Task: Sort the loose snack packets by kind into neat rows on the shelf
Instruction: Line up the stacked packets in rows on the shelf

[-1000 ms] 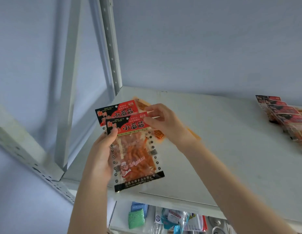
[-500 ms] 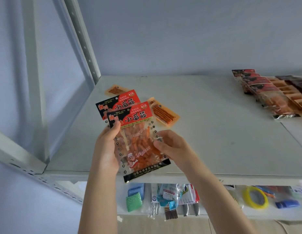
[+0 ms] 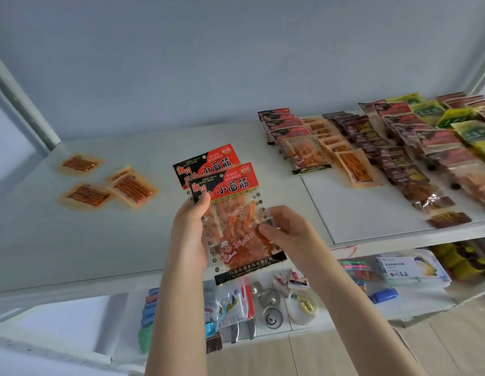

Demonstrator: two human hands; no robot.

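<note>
Well left of the hands, three orange packets (image 3: 107,183) lie loose on the shelf (image 3: 73,240). The left hand (image 3: 188,237) and right hand (image 3: 286,234) pinch two red packets (image 3: 227,202) between them, stacked, above the shelf's front edge. Packet rows (image 3: 371,153) lie to the right.

Bare forearms (image 3: 176,308), left grip (image 3: 188,234), right grip (image 3: 286,234)

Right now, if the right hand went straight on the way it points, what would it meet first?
The right hand points left, pinching the red snack packets. Pushing on, it would likely meet the left hand gripping their other edge, though depth is unclear.
</note>
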